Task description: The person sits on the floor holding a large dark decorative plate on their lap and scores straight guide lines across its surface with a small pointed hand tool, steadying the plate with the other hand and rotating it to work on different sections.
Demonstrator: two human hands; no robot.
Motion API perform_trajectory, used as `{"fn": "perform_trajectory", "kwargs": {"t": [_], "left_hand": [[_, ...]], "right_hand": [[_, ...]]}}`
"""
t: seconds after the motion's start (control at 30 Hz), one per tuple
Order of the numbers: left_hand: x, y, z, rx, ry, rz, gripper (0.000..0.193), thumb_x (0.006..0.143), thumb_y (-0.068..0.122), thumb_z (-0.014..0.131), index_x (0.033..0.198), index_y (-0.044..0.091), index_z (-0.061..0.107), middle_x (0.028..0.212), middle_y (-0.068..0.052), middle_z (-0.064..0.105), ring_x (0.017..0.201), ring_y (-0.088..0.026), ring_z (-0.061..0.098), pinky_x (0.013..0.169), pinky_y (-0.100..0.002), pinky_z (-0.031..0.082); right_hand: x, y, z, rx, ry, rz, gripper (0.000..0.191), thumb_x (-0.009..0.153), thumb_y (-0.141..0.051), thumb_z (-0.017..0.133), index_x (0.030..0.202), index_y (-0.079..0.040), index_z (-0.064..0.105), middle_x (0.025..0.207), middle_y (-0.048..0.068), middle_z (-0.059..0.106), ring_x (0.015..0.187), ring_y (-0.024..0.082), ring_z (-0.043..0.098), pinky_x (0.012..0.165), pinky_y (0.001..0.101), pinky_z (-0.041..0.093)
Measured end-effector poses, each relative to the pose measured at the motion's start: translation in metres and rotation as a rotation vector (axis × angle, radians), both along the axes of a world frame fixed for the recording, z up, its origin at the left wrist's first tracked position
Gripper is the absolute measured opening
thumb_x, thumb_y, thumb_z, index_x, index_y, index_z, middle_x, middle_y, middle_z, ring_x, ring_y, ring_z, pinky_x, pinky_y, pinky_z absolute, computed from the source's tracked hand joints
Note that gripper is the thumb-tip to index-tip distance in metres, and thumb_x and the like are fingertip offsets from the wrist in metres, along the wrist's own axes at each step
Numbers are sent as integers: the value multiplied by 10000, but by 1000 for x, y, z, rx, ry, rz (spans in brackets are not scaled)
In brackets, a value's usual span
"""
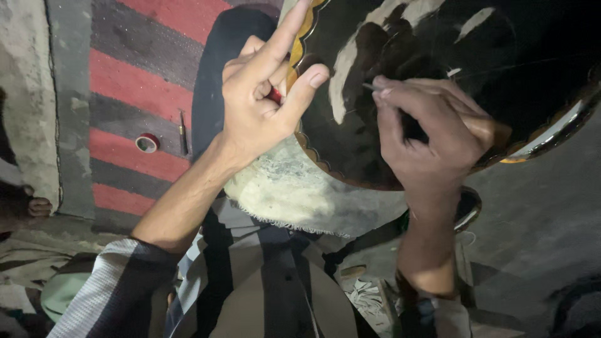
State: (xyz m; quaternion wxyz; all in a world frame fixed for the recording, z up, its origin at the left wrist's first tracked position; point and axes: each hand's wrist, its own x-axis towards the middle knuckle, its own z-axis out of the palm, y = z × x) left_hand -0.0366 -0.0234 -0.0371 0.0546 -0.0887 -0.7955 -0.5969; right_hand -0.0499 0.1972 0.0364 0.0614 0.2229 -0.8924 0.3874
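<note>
The left hand pinches the scalloped golden rim of a large glossy black lacquered panel, thumb and forefinger closed on its edge with something small and red tucked between the fingers. The right hand is closed around a thin brush, its tip touching the black surface. The panel rests tilted over a pale frayed cloth on the lap. Steady work seems to call for bracing the wrist and keeping strokes short. A red tape roll lies well apart on the striped red-and-grey mat.
</note>
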Motion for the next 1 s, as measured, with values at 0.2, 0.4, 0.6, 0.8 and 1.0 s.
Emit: {"fn": "perform_trajectory", "kwargs": {"t": [0.2, 0.4, 0.6, 0.8, 1.0], "left_hand": [[1, -1, -4, -4, 25, -1, 594, 1085, 84, 854, 1544, 88, 477, 650, 18, 455, 619, -86, 362, 738, -234, 336], [2, 0, -3, -31, 1, -1, 611, 1049, 59, 853, 1543, 53, 494, 609, 15, 406, 596, -98, 301, 705, -245, 307], [2, -1, 0, -16, 1, 2, 582, 1084, 68, 843, 1533, 79, 472, 643, 18, 448, 667, -99, 339, 729, -238, 339], [3, 0, 0, -59, -17, 14, 580, 1064, 76, 846, 1517, 49, 484, 633, 24, 427, 669, -98, 328, 691, -241, 332], [3, 1, 1, -57, -43, 20, 614, 1071, 83, 857, 1562, 61, 489, 628, 19, 392, 662, -100, 316, 682, -234, 321]], "right_hand": [[-5, 0, 4, 26, 30, 47, 168, 983, 130, 793, 1073, 26, 696, 1051, 131, 758, 982, 228, 767, 847, 302, 609], [-14, 11, 15, 71, -4, 166, 171, 969, 137, 785, 1051, 20, 691, 1070, 125, 756, 1000, 227, 766, 852, 319, 621], [-16, 8, 15, 62, 47, 173, 179, 930, 146, 794, 1034, 41, 695, 1041, 149, 750, 976, 253, 756, 825, 325, 607], [-9, 6, 19, 63, -11, 116, 175, 879, 159, 780, 981, 47, 693, 993, 147, 758, 936, 240, 770, 841, 339, 622], [2, 5, 9, 1, -25, 30, 159, 957, 142, 793, 1026, 36, 697, 1026, 130, 756, 972, 229, 772, 876, 316, 628]]}}
